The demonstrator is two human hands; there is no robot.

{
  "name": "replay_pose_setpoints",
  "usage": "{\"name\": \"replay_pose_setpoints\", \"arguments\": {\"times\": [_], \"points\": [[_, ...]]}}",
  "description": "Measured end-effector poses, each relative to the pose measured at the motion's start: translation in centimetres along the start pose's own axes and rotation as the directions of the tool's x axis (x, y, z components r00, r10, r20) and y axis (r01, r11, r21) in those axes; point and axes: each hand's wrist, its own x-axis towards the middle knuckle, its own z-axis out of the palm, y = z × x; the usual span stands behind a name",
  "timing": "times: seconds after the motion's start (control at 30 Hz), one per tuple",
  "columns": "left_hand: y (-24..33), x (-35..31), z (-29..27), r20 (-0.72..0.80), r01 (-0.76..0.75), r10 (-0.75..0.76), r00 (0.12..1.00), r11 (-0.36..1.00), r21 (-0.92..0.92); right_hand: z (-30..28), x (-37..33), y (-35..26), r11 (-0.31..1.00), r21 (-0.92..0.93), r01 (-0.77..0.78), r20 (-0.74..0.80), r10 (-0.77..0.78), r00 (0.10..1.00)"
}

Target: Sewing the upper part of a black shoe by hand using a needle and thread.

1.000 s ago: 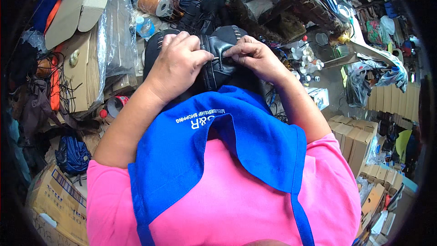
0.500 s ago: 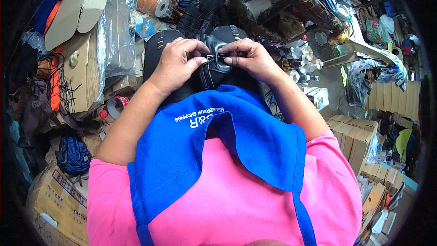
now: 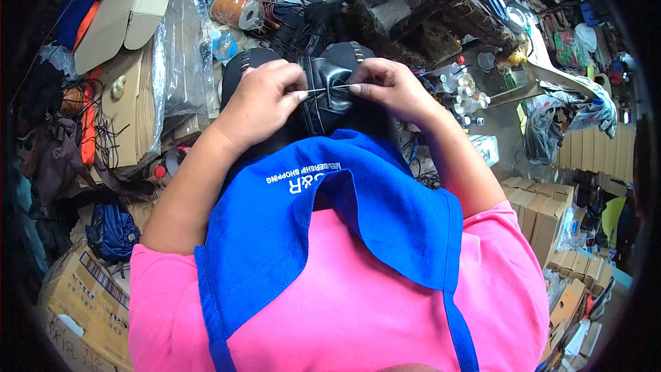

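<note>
Head view: hands (image 3: pixel 265 100) on black leather piece (image 3: pixel 330 86)

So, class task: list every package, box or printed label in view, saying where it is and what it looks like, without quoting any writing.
Cardboard box: lower left, brown, dark printed stripes.
Flat cartons: left, brown, partly under clear plastic.
Small boxes: right, plain brown, stacked in rows.
Apron print: white lettering on blue bib below the hands.

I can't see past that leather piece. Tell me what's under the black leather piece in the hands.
Under the black leather piece only the blue apron shows, below its lower edge. The left hand and right hand pinch it from above; whatever supports it underneath is covered.
</note>
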Motion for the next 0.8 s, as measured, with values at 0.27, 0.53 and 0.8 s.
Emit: {"name": "replay_pose_setpoints", "arguments": {"times": [0.27,0.53,0.8], "points": [[1.7,-1.6,0.8,0.24,-0.227,0.129,0.962,0.868,0.441,1.6,-0.7,-2.3,0.575,-0.743,0.344,0.266,-0.219,0.939],[-4.3,-8.2,-5.9,-0.039,0.36,-0.358,0.933,0.93,0.076,-5.4,-4.7,1.7,0.958,-0.12,-0.26,-0.153,0.241,0.959],[-1.3,-4.2,-4.8,-0.199,-0.168,-0.239,0.95,0.141,-0.976,-0.5,-0.1,-1.2,0.396,0.892,0.221,-0.234,-0.014,0.972]]}}
